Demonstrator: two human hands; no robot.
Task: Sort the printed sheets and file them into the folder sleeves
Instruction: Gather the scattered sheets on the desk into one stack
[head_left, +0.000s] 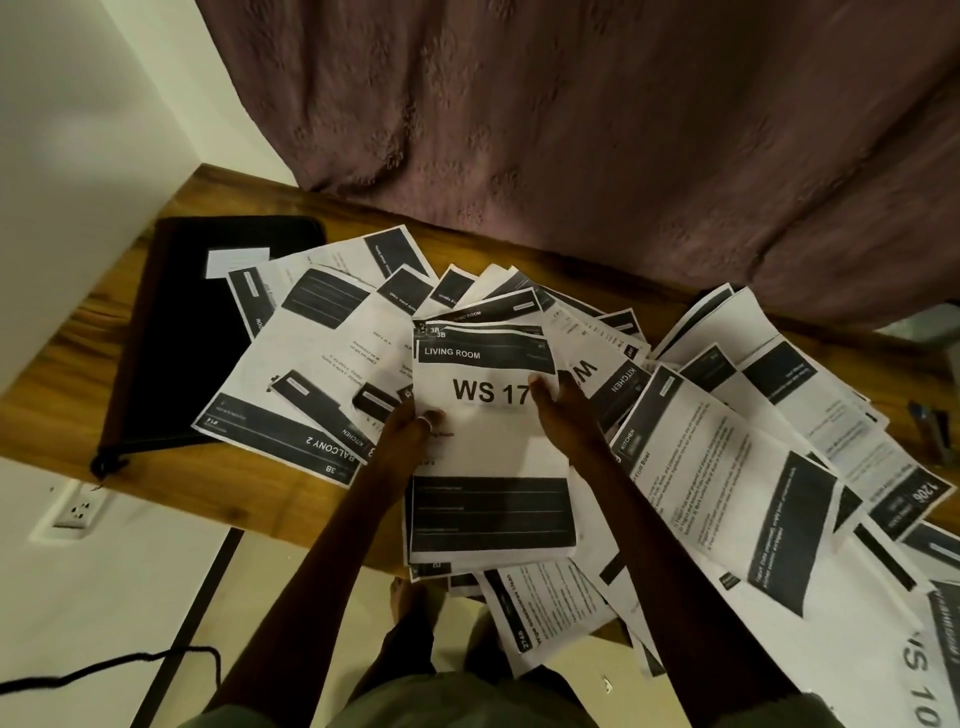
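Printed white sheets (493, 447), black-banded: one stack pinched at its edges by left hand (410, 431) and right hand (558, 410) over a brown wooden table (234, 483) strewn with more (too overlapped to count); one black zip folder (171, 338) far left, mauve curtain (571, 130) behind.

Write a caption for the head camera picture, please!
A person's left hand and right hand hold a LIVING ROOM stack among printed sheets scattered on a wooden table, black folder nearby.
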